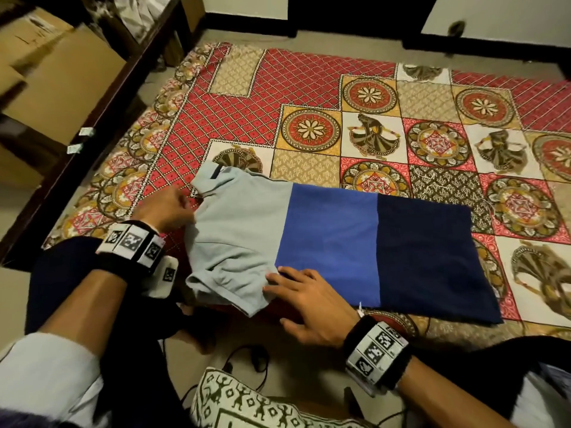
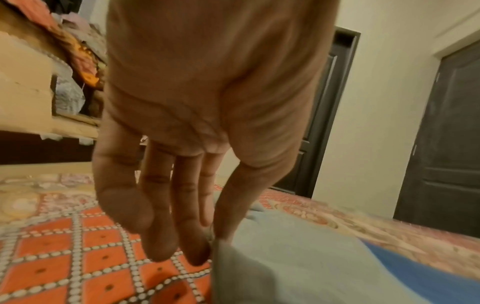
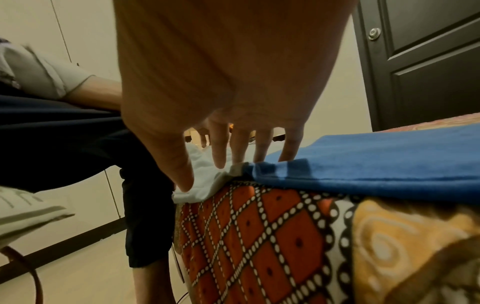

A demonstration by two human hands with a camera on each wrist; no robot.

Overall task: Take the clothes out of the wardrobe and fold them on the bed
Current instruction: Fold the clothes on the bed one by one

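**Colour-block shirt laid out for folding on patchwork bed**

A short-sleeved shirt point(image 1: 327, 239) in three bands, pale grey, royal blue and navy, lies flat across the near side of a bed point(image 1: 309, 88) covered with a red, gold and white patchwork bedspread. Its collar end points toward the left edge of the bed and its navy hem toward the right.

The person's left hand point(image 1: 168, 208) is at the shoulder seam of the grey band; the left wrist view shows the thumb and the tips of the fingers point(image 2: 193, 236) pinching a raised fold of the grey cloth. The right hand point(image 1: 309, 304) lies palm down with its fingers point(image 3: 219, 152) spread and straight, pressing the near edge of the shirt where grey meets blue, beside the folded-in sleeve.

To the left of the bed stand dark wooden shelves point(image 1: 102, 97) holding cardboard boxes point(image 1: 61, 75); the left wrist view shows crumpled, colourful clothes point(image 2: 78, 51) heaped on a shelf above them. Dark doors point(image 2: 446, 144) stand shut in the pale wall beyond the bed.
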